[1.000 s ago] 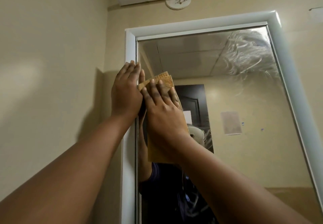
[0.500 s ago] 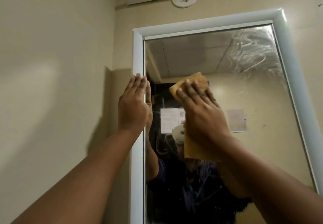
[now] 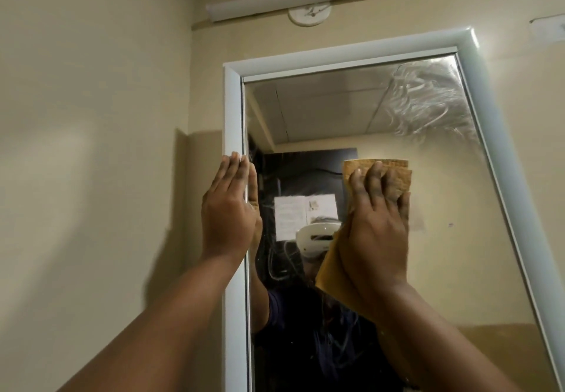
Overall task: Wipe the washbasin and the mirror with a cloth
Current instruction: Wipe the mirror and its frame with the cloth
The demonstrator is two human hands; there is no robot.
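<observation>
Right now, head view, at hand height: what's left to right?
Wall → left hand on the mirror frame's left edge → paper reflected in the mirror → right hand pressing the cloth → bare mirror glass → frame's right edge.

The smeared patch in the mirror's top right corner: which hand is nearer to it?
Right. The right hand presses the cloth on the glass just below-left of the smeared patch; the left hand rests at the mirror's left frame, farther away.

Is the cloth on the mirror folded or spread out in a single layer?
Folded. The cloth, pressed flat to the mirror by the right hand, shows two stacked edges at its top.
</observation>
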